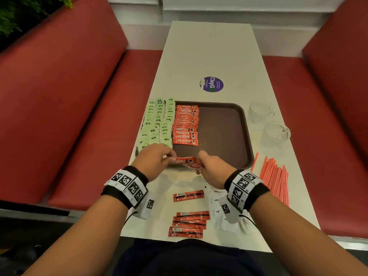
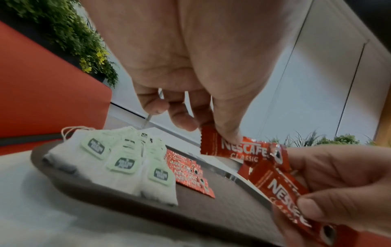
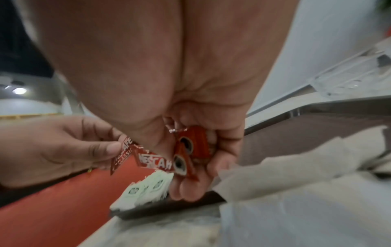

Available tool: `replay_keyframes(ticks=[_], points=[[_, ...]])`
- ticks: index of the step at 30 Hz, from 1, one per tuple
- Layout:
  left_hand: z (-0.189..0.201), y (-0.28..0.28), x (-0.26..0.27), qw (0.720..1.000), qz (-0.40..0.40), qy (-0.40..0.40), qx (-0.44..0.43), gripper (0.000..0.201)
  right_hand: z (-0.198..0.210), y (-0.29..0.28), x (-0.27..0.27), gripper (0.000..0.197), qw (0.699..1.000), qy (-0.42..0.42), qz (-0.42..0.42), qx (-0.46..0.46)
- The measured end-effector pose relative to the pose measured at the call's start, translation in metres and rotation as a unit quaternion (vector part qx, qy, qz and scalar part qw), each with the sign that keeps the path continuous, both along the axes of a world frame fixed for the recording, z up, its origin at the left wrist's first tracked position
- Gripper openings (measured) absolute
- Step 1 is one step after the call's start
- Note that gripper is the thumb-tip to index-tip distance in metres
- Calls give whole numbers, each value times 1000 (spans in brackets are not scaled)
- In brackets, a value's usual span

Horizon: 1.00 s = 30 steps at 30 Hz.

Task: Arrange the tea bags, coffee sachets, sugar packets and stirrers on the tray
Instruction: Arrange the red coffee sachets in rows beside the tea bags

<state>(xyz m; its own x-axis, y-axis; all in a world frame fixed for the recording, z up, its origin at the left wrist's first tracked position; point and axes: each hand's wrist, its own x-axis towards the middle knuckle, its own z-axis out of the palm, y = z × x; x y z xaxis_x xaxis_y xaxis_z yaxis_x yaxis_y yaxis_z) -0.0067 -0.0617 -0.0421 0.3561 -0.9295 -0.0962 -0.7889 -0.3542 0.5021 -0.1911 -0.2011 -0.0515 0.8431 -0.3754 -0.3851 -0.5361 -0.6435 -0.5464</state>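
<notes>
- Left hand [image 1: 154,159] pinches one coffee sachet [image 2: 234,148] by its end, above the near rim of the tray [image 1: 225,128].
- Right hand [image 1: 212,168] curls round several held sachets [image 3: 190,148], just beside the left.
- Tea bags [image 1: 157,122] fill the tray's left side; a sachet row [image 1: 185,124] lies beside them.
- Stirrers [image 1: 275,176] lie right of the tray.

Both forearms are bare, and each wrist carries a black band [image 1: 127,193] wrapped in a white strip printed with square black-and-white marker codes. A small white tagged block with one more code hangs below the band on the left wrist [image 1: 148,205], and another below the band on the right wrist [image 1: 226,209], each trailing a thin black cord. Below the bands, dark navy clothing [image 1: 179,257] covers the lap.
</notes>
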Motion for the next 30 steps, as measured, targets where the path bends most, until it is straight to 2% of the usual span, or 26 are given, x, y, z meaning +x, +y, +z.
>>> replay_keyframes(ticks=[4, 6, 9, 12, 16, 18, 23, 26, 30], points=[[10, -7, 8, 998, 46, 35, -23, 9, 8, -8, -4, 12, 995, -79, -58, 23], [12, -11, 10, 997, 56, 43, -29, 10, 11, -13, -2, 8, 989, -116, -91, 32], [11, -17, 13, 997, 53, 41, -22, 10, 16, -21, 4, 6, 974, -163, -144, 58], [11, -23, 11, 999, 31, 33, -21, 8, 15, -27, 12, 7, 967, -199, -141, 73], [8, -31, 7, 998, 1, 37, -41, 9, 14, -33, 19, 16, 972, -194, -112, 73], [5, -34, 10, 998, -1, 40, -45, 9, 12, -38, 20, 7, 972, -191, -119, 73], [-3, -54, 23, 998, -16, -5, -56, 11, 13, -46, 22, 14, 969, -181, -157, 53], [-11, -75, 34, 998, 13, -55, -11, 9, 14, -52, 22, 11, 966, -165, -190, 56], [-24, -95, 42, 991, 14, -89, 100, 10, 13, -59, 16, 7, 959, -148, -220, 101]])
